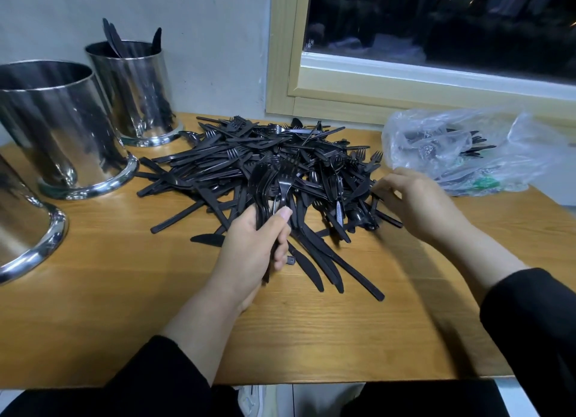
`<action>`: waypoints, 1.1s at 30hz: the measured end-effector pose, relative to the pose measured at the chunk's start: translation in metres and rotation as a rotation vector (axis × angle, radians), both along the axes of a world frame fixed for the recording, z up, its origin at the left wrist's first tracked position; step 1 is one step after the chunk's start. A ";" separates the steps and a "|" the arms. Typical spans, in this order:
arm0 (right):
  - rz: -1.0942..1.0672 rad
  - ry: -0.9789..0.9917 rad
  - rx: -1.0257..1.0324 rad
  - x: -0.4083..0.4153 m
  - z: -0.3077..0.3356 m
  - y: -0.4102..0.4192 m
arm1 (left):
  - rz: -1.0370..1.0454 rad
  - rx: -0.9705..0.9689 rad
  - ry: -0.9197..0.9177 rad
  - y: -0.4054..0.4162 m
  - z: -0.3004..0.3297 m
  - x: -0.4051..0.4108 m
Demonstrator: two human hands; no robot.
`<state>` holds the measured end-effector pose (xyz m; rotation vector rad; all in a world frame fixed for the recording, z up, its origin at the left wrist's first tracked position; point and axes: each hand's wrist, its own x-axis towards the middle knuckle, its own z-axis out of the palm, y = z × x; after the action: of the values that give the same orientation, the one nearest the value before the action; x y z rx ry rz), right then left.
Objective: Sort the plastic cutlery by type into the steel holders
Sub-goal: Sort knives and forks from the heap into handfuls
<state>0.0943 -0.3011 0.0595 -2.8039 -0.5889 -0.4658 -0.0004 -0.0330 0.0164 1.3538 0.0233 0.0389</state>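
A big heap of black plastic cutlery [271, 154], forks, knives and spoons mixed, lies in the middle of the wooden table [124, 307]. My left hand [252, 251] grips a bunch of black forks [271, 179], tines up, at the heap's near edge. My right hand [414, 198] reaches into the heap's right side with curled fingers; what they touch is blurred. Three steel holders stand at the left: the far one [137, 92] has a few knives in it, the middle one [62, 126] looks empty, and the nearest one [25, 229] is cut off by the frame.
A clear plastic bag [467, 148] with more black cutlery lies at the table's right, under the window. A wall runs behind the holders. The table's front edge is near my body.
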 end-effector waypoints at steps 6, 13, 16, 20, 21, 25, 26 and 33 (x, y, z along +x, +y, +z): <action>-0.050 0.340 -0.195 -0.002 -0.006 0.002 | 0.020 -0.023 0.015 0.000 -0.002 0.000; -0.015 0.359 -0.120 -0.010 -0.004 -0.001 | 0.024 -0.026 0.022 0.001 -0.001 0.000; -0.010 0.393 -0.194 -0.014 -0.005 -0.007 | 0.026 -0.014 0.017 0.000 -0.002 0.001; -0.008 0.320 -0.174 -0.016 -0.015 -0.007 | 0.028 -0.018 0.008 0.000 -0.002 0.000; 0.006 0.294 -0.168 -0.015 -0.018 -0.007 | 0.027 -0.026 0.006 0.001 -0.002 0.000; 0.036 0.183 -0.139 -0.017 -0.017 -0.011 | 0.032 -0.058 -0.004 0.002 0.000 -0.002; 0.045 0.142 -0.115 -0.018 -0.013 -0.012 | 0.035 -0.061 -0.005 0.002 0.000 -0.002; 0.073 0.146 0.118 -0.037 0.059 -0.017 | 0.078 -0.105 -0.029 0.000 0.004 -0.002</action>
<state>0.0570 -0.3182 0.1181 -2.6663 -0.6091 -0.2700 -0.0026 -0.0330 0.0202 1.2472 0.0524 0.1216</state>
